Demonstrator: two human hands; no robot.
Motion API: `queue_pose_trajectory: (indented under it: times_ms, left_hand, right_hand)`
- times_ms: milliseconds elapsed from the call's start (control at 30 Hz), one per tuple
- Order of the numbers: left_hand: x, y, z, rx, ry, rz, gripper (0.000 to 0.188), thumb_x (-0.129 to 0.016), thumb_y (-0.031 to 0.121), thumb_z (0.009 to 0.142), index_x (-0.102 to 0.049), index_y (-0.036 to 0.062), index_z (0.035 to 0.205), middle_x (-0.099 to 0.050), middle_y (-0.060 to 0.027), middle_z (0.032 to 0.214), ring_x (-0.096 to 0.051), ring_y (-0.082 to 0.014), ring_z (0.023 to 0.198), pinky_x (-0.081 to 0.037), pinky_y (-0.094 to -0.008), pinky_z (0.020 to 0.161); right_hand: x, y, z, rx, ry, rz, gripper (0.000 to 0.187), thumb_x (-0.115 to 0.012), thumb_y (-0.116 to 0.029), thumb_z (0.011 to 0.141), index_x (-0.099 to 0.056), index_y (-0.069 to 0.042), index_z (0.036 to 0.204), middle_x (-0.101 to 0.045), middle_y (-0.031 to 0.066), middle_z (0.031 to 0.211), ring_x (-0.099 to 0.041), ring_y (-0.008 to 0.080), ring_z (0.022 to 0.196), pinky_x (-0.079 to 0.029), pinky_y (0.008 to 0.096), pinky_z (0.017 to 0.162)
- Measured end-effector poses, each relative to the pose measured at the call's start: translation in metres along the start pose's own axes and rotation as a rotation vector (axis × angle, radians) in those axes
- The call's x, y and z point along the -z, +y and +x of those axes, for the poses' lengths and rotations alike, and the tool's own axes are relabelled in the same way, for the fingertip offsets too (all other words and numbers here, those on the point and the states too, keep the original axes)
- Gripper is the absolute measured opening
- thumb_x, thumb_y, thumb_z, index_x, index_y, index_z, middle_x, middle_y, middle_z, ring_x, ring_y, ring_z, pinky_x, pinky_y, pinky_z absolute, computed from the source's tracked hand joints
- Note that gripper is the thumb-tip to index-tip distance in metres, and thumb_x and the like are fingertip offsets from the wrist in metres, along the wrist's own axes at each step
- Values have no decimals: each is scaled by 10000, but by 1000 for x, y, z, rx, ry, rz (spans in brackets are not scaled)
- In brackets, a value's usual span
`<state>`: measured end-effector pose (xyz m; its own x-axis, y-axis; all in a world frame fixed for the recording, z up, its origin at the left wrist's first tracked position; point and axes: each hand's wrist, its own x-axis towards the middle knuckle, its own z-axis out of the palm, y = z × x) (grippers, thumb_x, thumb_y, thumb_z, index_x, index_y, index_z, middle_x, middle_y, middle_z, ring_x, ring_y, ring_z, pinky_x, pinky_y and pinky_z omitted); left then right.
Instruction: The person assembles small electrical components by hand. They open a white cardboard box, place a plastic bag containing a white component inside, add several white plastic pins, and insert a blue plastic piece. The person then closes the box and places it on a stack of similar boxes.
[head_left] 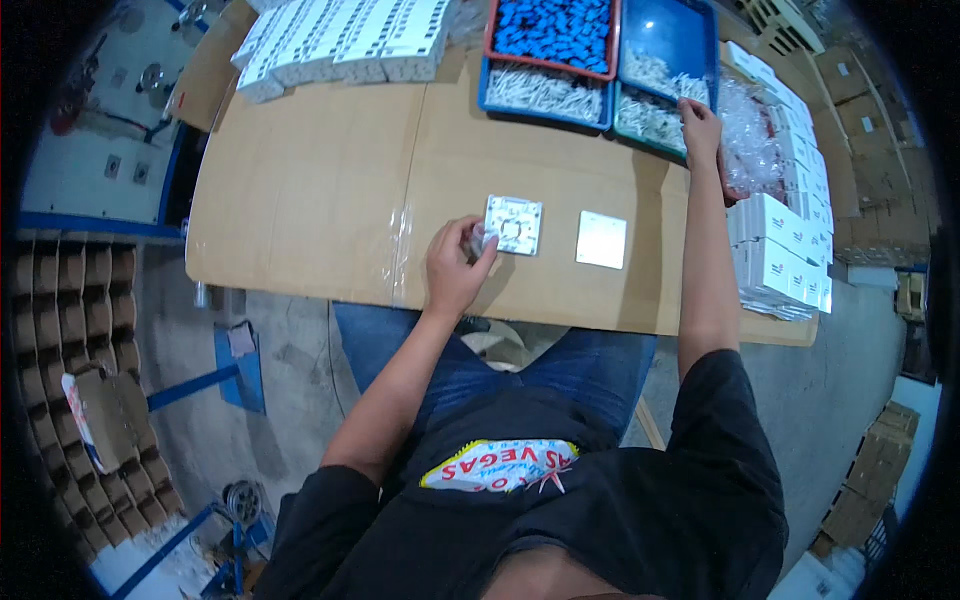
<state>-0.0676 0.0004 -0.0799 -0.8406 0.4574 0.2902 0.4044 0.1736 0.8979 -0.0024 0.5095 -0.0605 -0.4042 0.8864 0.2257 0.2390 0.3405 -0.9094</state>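
My left hand (458,265) is curled at the left edge of a square white switch-like plate (514,226), whose face shows clips and a central opening. Something small and translucent shows between its fingers, too unclear to name. My right arm reaches far out, and my right hand (701,130) dips its pinched fingertips over a blue tray (668,35) holding small white parts (650,72). What those fingertips hold, if anything, is too small to make out. A plain white square plate (601,240) lies flat on the cardboard, right of the first one.
A cardboard-covered table (300,200) lies before me. At the back stand a red tray (492,48) of blue pieces, a blue tray (484,98) of white plugs and a green-rimmed tray (640,143). White boxes (350,45) line the back left; more boxes (780,255) and clear bags (750,130) flank the right.
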Motion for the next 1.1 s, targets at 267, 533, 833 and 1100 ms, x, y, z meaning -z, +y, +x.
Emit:
queue_pose_trajectory:
  times_ms: [267, 533, 833, 1100]
  left_hand:
    - [8, 5, 1, -102, -49, 121, 367, -805, 106, 812, -695, 40, 1156, -674, -107, 1036, -654, -256, 976, -517, -351, 858]
    - [9, 2, 1, -146, -58, 98, 371, -787, 93, 805, -690, 50, 1160, -675, -112, 1073, -647, -280, 1023, -510, -368, 890]
    - [8, -1, 1, -139, -13, 36, 372, -800, 153, 783, -699, 74, 1132, -682, -85, 1027, -638, -266, 935, -502, -378, 834]
    - [11, 6, 1, -109, -28, 72, 354, -814, 156, 818, -701, 47, 1135, -685, -104, 1011, -656, -261, 936, -523, -367, 831]
  right_hand:
    - [-64, -100, -243, -96, -506, 238, 188, -723, -169, 960, -741, -21, 1075, -707, -12, 891, -573, 50, 711, -466, 234, 616]
    - [-91, -151, -322, 209, -670, -24, 137, -743, -106, 909, -743, -20, 1017, -686, 11, 830, -542, 65, 671, -433, 238, 611]
    - [-94, -166, -327, 109, -655, 0, 184, -720, -153, 934, -753, -20, 1058, -756, 104, 894, -661, 150, 681, -517, 301, 635]
    - [-108, -113, -232, 177, -338, -228, 201, -700, -256, 933, -767, -100, 1041, -766, 98, 919, -719, 218, 747, -546, 355, 683]
